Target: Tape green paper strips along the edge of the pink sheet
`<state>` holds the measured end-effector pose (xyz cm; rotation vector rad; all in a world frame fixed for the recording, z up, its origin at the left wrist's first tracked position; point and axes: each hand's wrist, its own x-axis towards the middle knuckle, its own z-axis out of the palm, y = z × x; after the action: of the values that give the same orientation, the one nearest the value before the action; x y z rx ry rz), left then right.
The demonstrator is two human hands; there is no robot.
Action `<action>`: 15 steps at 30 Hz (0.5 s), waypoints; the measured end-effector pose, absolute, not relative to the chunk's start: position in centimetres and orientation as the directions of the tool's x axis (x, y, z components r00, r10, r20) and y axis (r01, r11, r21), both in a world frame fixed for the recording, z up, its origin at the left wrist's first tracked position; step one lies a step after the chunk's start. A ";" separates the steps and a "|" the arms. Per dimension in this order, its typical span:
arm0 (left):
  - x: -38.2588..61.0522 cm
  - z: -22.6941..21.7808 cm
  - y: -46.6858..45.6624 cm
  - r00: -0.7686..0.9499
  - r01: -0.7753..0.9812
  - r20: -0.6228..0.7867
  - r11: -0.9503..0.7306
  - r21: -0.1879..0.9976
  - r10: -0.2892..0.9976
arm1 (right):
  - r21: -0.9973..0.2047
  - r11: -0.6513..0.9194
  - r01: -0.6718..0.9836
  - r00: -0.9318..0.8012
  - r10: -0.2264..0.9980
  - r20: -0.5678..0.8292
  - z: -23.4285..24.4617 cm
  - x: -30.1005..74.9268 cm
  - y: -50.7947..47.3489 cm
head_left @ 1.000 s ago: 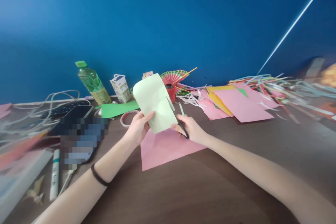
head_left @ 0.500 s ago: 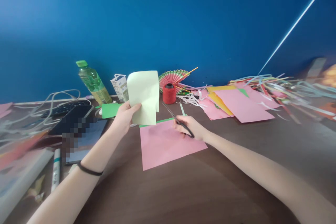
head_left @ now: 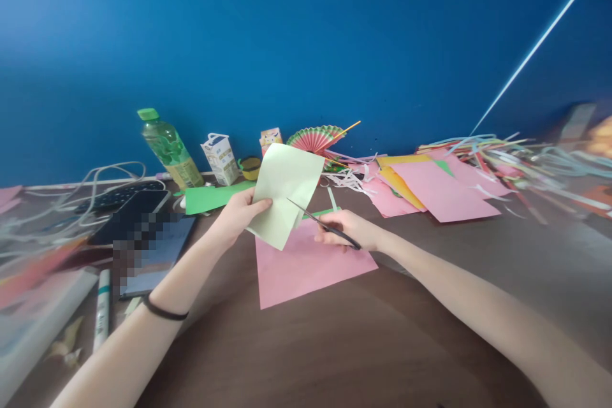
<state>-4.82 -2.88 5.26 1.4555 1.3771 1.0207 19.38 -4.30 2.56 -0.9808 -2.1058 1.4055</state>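
Over the pink sheet [head_left: 306, 277], the left hand [head_left: 241, 210] is pinching the paper [head_left: 282, 172] between thumb and fingers, while the right hand [head_left: 354, 228] is clasping the scissors [head_left: 340, 233]. Having been apart half a second ago, paper and blades are now overlapping, the paper tilting rightward; this seems to be putting it in cutting position, though I cannot tell whether the blades are straddling it. Farther out, bottle [head_left: 169, 150], carton [head_left: 220, 159] and marker [head_left: 102, 306] are bearing print too small to read.

Open desk [head_left: 306, 350] before the pink sheet [head_left: 296, 274], pale green paper [head_left: 289, 178] and scissors [head_left: 325, 227] blocking the space above it, fan [head_left: 313, 139] behind it, bottle [head_left: 169, 150] behind-left, papers [head_left: 440, 194] behind-right
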 end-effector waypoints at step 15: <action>-4.9 5.1 -2.9 0.090 0.417 -0.036 -0.005 0.909 0.995 | -0.917 0.232 0.325 -0.693 0.718 -0.064 2.8 19.2 -4.2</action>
<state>-4.93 -2.85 5.07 1.5478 1.4470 0.8907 19.22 -4.22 2.80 -0.9619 -2.1399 1.4518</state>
